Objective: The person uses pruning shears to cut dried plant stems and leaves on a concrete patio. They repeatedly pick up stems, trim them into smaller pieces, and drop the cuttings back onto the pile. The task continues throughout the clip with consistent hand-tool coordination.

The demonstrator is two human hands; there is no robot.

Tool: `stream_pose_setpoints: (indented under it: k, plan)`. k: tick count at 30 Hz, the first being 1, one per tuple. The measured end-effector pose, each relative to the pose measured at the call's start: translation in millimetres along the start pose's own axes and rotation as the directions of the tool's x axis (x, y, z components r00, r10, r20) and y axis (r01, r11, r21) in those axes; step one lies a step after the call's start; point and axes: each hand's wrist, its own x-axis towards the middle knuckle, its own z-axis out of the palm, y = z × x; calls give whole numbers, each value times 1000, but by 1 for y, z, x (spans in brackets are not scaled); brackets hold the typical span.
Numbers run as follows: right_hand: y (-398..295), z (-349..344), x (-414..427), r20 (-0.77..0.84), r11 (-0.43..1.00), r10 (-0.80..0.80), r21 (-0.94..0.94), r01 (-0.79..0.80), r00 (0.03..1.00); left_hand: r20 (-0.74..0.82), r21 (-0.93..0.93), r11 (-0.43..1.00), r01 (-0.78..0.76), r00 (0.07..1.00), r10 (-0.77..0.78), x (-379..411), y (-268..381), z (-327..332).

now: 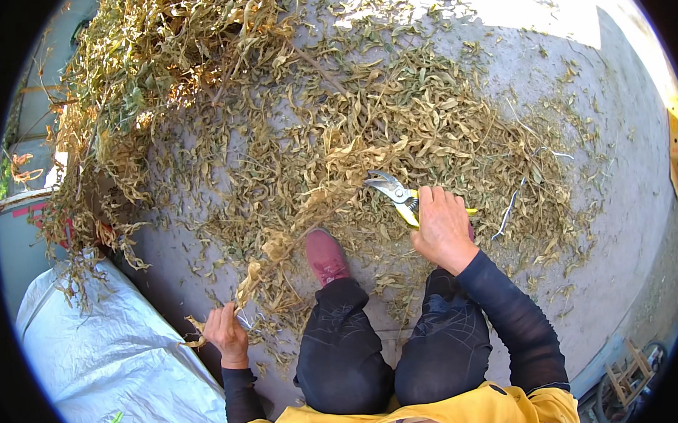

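Note:
My left hand (227, 333) grips one end of a dried leafy stalk (285, 250), which stretches up and right across the scattered leaves. In my right hand (443, 224) are pruning shears (395, 193) with yellow handles, their curved blades apart and pointing left. The blades are close to the upper part of the stalk; whether they touch it I cannot tell. Dry leaves (425, 117) cover much of the concrete floor beneath and beyond both hands. Some leaves hide the stalk's far end.
A large heap of dried leafy branches (156, 60) rises at the upper left. A silvery tarp (118, 363) lies at the lower left. White-and-dark strips (509, 210) lie among leaves on the right. My shoe (325, 256) stands amid the leaves. A wooden frame (630, 372) is at the lower right.

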Motion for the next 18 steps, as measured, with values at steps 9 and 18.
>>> stream_pose_setpoints:
  k: [9,18]
  plan:
    - [3,6,6,-46,976,-81,-208,70,996,-7,-19,999,-37,999,37,0,1,2]
    - [10,20,7,155,999,-30,16,28,987,17,-15,999,-49,999,50,4,2,8]
